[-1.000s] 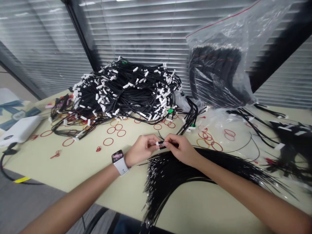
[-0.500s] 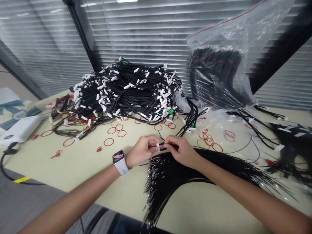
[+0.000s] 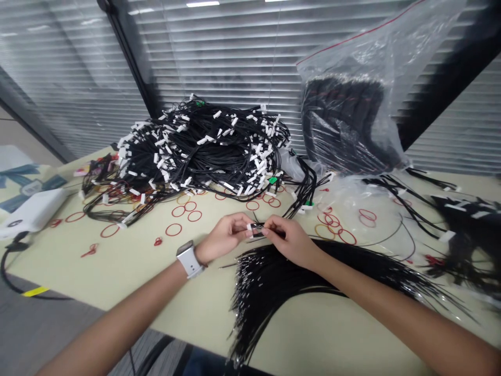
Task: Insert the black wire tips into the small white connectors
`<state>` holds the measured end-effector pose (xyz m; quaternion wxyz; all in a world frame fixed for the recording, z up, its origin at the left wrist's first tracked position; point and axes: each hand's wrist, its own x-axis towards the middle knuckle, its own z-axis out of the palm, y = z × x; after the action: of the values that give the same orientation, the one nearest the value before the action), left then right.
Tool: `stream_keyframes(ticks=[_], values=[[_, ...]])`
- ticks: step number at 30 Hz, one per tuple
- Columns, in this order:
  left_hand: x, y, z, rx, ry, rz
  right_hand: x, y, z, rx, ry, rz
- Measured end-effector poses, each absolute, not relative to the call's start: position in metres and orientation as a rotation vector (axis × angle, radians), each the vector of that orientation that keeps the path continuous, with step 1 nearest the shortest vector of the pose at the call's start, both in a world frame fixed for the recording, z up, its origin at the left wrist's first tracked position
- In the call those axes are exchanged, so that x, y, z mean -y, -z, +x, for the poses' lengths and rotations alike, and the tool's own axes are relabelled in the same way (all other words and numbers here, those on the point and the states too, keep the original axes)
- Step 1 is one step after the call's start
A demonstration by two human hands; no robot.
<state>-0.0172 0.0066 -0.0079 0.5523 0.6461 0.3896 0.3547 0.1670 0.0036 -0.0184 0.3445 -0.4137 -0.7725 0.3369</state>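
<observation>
Between thumb and fingers, my left hand (image 3: 230,231) pinches a small white connector (image 3: 249,228). My right hand (image 3: 287,235) is closed on thin black wires (image 3: 258,226) just right of the connector, its fingertips close to those of the left. Beneath both hands, a thick bundle of loose black wires (image 3: 270,292) with shiny metal tips lies across the table. Whether the wire ends sit inside the connector is too small to tell.
Behind the hands rises a large heap of black cables with white connectors (image 3: 211,146). A clear plastic bag (image 3: 348,120) of black wires leans at the back right. Red rubber bands (image 3: 173,230) are scattered about. A white box (image 3: 35,211) stands at the left.
My left hand has shifted slightly left and up with the white connector, and its wrist has turned. A longer stretch of wire shows between the hands; the right hand has barely moved.
</observation>
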Motion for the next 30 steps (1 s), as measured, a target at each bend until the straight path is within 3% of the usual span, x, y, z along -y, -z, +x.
stream_keyframes(ticks=[6,13,30], values=[[-0.0102,0.0075,-0.0208,-0.935,-0.854,1.466,-0.0041,0.0208,0.1676,1.930,-0.804,-1.023],[-0.0089,0.0037,-0.0182,-0.975,-0.851,1.449,0.0034,0.0210,0.1683,1.934,-0.143,-0.859],[-0.0065,0.0042,-0.0194,-0.868,-0.757,1.470,0.0006,0.0289,0.1660,2.088,-0.184,-0.805]])
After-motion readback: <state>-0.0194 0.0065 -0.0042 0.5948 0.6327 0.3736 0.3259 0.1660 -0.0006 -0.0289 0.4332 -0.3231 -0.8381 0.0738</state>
